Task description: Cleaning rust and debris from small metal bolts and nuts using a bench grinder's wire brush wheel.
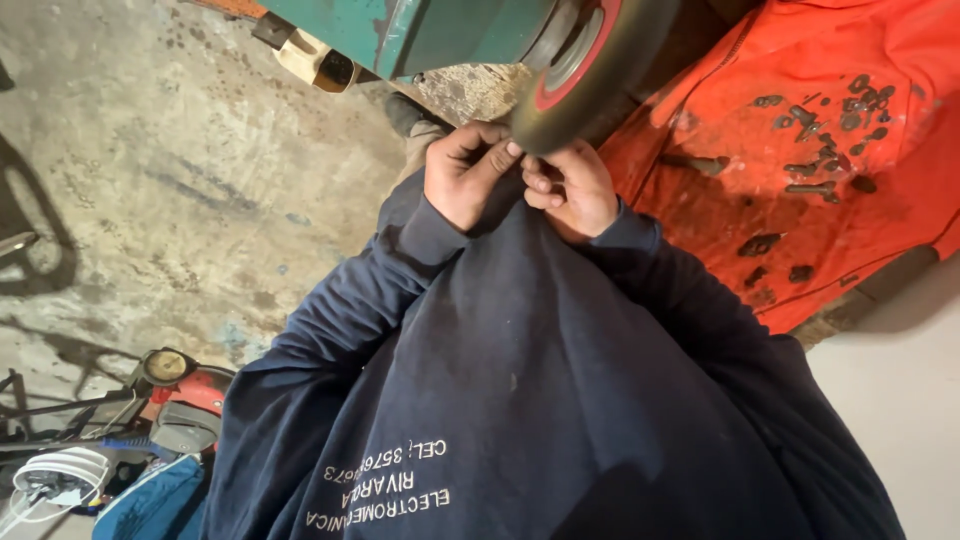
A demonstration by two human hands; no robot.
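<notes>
Head view: dark, red-hubbed wheel [590, 60]

Two hands: left hand [465, 172], right hand [572, 188]. One grinding wheel [590, 65]. One orange tray [800, 150]; roughly dozen bolts [815, 187].

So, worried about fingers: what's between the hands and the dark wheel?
Nothing visible: in the head view, left hand and right hand both reach the dark wheel at its rim, no gap.
</notes>
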